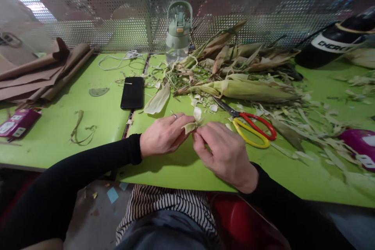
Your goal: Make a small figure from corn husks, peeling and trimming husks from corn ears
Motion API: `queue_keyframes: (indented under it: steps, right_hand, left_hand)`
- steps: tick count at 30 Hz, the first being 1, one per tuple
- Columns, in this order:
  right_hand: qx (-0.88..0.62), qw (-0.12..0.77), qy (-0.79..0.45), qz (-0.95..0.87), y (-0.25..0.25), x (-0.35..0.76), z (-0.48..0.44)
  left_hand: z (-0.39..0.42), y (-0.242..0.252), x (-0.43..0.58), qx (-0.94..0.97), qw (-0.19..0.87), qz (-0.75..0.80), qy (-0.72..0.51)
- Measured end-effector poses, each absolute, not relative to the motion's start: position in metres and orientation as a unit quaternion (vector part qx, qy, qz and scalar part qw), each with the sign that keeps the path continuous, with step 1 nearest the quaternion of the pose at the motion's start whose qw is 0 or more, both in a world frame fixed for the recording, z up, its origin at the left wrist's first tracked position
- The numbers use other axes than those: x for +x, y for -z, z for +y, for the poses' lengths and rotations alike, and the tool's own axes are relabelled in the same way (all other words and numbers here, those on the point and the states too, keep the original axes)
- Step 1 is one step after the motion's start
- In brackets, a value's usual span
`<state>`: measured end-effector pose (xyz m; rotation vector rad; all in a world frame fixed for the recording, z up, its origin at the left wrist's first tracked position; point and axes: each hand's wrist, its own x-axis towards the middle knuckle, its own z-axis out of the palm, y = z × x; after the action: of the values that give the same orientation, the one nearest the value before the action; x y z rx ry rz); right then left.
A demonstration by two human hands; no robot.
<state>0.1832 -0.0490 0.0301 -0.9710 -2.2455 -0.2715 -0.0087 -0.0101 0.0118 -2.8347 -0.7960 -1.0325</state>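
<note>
My left hand (166,133) is closed, pinching a small flower-like piece of pale corn husk (191,126) with a petal standing up. From the other side, my right hand (223,149) is closed at the base of the same piece, fingertips pressed together. The two hands nearly meet over the front of the green table. Just right of them lie scissors (234,114) with one red and one yellow handle. A loose cream husk leaf (158,99) rests beyond my left hand. Farther back is a husk-wrapped corn cob (249,89) among trimmings.
A black phone (132,93) lies left of centre, near a white cable (120,60). Behind stands a green water bottle (178,37); a black bottle (325,49) leans at right. Dry husks (228,52) are heaped before the perforated metal screen (125,11). Brown paper (43,72) lies at left.
</note>
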Motion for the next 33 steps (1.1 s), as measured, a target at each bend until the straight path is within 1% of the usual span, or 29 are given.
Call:
queue_keyframes:
  steps: [3,5,7,9,11,14,15,17,18,20,22,24,25,28,31,33]
  right_hand:
    - [-0.365,0.326,0.134,-0.862,-0.03,0.18,-0.055]
    - [-0.359,0.327,0.146,-0.862,-0.028,0.179,-0.057]
    - [-0.352,0.33,0.161,-0.861,-0.025,0.177,-0.057]
    - [-0.35,0.333,0.164,-0.86,-0.021,0.177,-0.055]
    - [-0.352,0.344,0.122,-0.862,-0.019,0.178,-0.05]
    - [-0.364,0.406,0.003,-0.838,-0.024,0.186,-0.039]
    - [-0.371,0.436,-0.014,-0.82,-0.028,0.189,-0.035]
    - [-0.394,0.472,-0.006,-0.788,-0.036,0.194,-0.028]
    - [-0.41,0.462,-0.021,-0.786,-0.039,0.196,-0.025]
    - [-0.434,0.418,-0.111,-0.791,-0.042,0.197,-0.021]
    - [-0.439,0.387,-0.253,-0.77,-0.042,0.197,-0.019]
    - [-0.438,0.402,-0.36,-0.719,-0.039,0.195,-0.021]
    - [-0.438,0.415,-0.393,-0.694,-0.038,0.194,-0.022]
    - [-0.432,0.441,-0.433,-0.657,-0.036,0.191,-0.026]
    - [-0.428,0.432,-0.45,-0.654,-0.035,0.191,-0.025]
    - [-0.442,0.421,-0.443,-0.657,-0.033,0.194,-0.02]
  left_hand:
    - [-0.015,-0.012,-0.01,-0.91,0.046,-0.251,0.327]
    - [-0.018,-0.011,-0.01,-0.913,0.051,-0.25,0.318]
    - [-0.018,-0.01,-0.01,-0.914,0.038,-0.25,0.318]
    - [-0.015,-0.01,-0.009,-0.911,-0.015,-0.256,0.323]
    - [-0.006,-0.012,-0.009,-0.899,-0.145,-0.267,0.316]
    - [0.011,-0.019,-0.011,-0.815,-0.459,-0.247,0.253]
    - [0.015,-0.022,-0.012,-0.776,-0.541,-0.228,0.23]
    - [0.022,-0.027,-0.016,-0.711,-0.642,-0.198,0.209]
    - [0.023,-0.028,-0.017,-0.691,-0.667,-0.187,0.205]
    - [0.023,-0.028,-0.018,-0.675,-0.689,-0.177,0.194]
    - [0.02,-0.027,-0.017,-0.67,-0.698,-0.18,0.178]
    - [0.016,-0.026,-0.015,-0.662,-0.702,-0.195,0.178]
    - [0.014,-0.026,-0.014,-0.663,-0.7,-0.199,0.179]
    - [0.009,-0.027,-0.013,-0.702,-0.663,-0.197,0.166]
    - [0.007,-0.025,-0.011,-0.731,-0.629,-0.203,0.168]
    - [0.009,-0.021,-0.009,-0.713,-0.638,-0.213,0.197]
